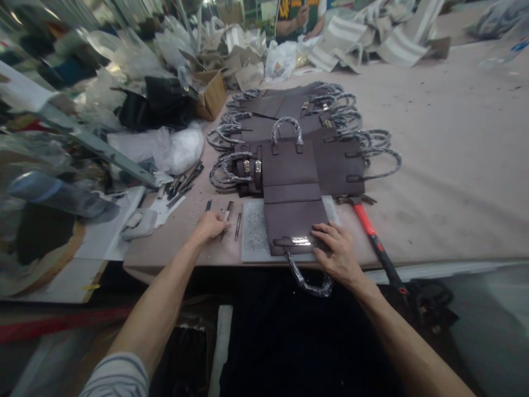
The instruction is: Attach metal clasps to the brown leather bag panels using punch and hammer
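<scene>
On the desk (446, 165), a brown bag piece (293, 215) lies over a pale slab (254, 234), left of a hammer (374, 241), the left hand (210, 226) bunched at a slim tool (228, 209), its hold unclear, the right hand (338, 251) spread loosely on the bag piece beside its clasp (300, 241).

Bag panel (291, 216): plain dark brown
Clasp on the bag panel (301, 241): bright, pale gold-silver
Lower handle, hanging from the bag panel (300, 277): black streaked with whitish
Slab under the bag panel (253, 229): pale grey, mottled darker
Hammer right of the bag panel (365, 219): red-orange shaft, black grip
Cloth around the bag panel (446, 171): pinkish beige, dark flecks
Scraps beyond the bag panel (341, 30): grey-beige, white bands
Sleeve nearer than the bag panel, leftward (118, 377): white, dark blue-grey stripes
</scene>
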### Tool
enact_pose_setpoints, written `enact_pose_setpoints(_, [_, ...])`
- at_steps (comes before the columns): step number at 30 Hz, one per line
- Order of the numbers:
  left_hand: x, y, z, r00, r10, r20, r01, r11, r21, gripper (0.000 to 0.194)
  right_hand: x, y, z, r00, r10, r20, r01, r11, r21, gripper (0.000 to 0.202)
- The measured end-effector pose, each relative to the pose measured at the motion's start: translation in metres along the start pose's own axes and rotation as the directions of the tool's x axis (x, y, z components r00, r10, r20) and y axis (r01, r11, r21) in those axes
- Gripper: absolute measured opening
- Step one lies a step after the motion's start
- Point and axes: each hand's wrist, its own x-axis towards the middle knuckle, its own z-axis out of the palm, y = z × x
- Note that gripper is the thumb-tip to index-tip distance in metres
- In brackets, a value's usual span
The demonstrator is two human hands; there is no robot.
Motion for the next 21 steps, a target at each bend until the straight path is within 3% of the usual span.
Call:
enact_pose_setpoints(2, [-0.011, -0.008, 0.001, 1.0, -0.025, 0.015, 0.028, 0.954, -0.299, 0.025, -0.002, -0.002, -0.001, 1.0, 0.004, 0.003, -0.004, 1.0, 0.005, 0.034])
enact_pose_setpoints(3, [-0.018, -0.011, 0.003, 0.999, -0.021, 0.024, 0.03, 0.876, -0.481, 0.029, -0.002, -0.004, -0.001, 1.0, 0.009, 0.001, -0.009, 1.0, 0.005, 0.034])
enact_pose_setpoints(5, [-0.033, -0.012, 0.011, 1.0, 0.011, 0.015, 0.005, 0.61, -0.792, 0.044, -0.001, -0.006, -0.001, 1.0, 0.024, 0.0, -0.024, 1.0, -0.007, 0.033])
enact_pose_setpoints(7, [-0.049, -0.004, 0.025, 0.997, 0.069, -0.037, -0.061, 0.382, -0.922, 0.054, 0.0, -0.009, -0.001, 0.999, 0.041, 0.011, -0.04, 0.999, -0.027, 0.033])
enact_pose_setpoints(9, [-0.065, 0.01, 0.044, 0.987, 0.11, -0.115, -0.14, 0.258, -0.956, 0.056, 0.002, -0.011, -0.001, 0.998, 0.053, 0.027, -0.052, 0.998, -0.041, 0.034])
enact_pose_setpoints(12, [-0.083, 0.035, 0.072, 0.954, 0.164, -0.252, -0.289, 0.268, -0.919, 0.043, 0.003, -0.012, -0.001, 0.997, 0.058, 0.042, -0.056, 0.997, -0.046, 0.034])
enact_pose_setpoints(15, [-0.096, 0.052, 0.089, 0.875, 0.295, -0.383, -0.47, 0.334, -0.817, 0.025, 0.002, -0.012, -0.001, 0.997, 0.057, 0.044, -0.055, 0.997, -0.052, 0.034])
enact_pose_setpoints(19, [-0.105, 0.055, 0.1, 0.736, 0.473, -0.485, -0.658, 0.333, -0.675, 0.013, 0.002, -0.012, 0.0, 0.996, 0.078, 0.048, -0.075, 0.995, -0.059, 0.034])
enact_pose_setpoints(21, [-0.106, 0.053, 0.104, 0.701, 0.504, -0.504, -0.698, 0.338, -0.632, 0.011, 0.002, -0.013, 0.0, 0.995, 0.088, 0.051, -0.085, 0.995, -0.061, 0.035])
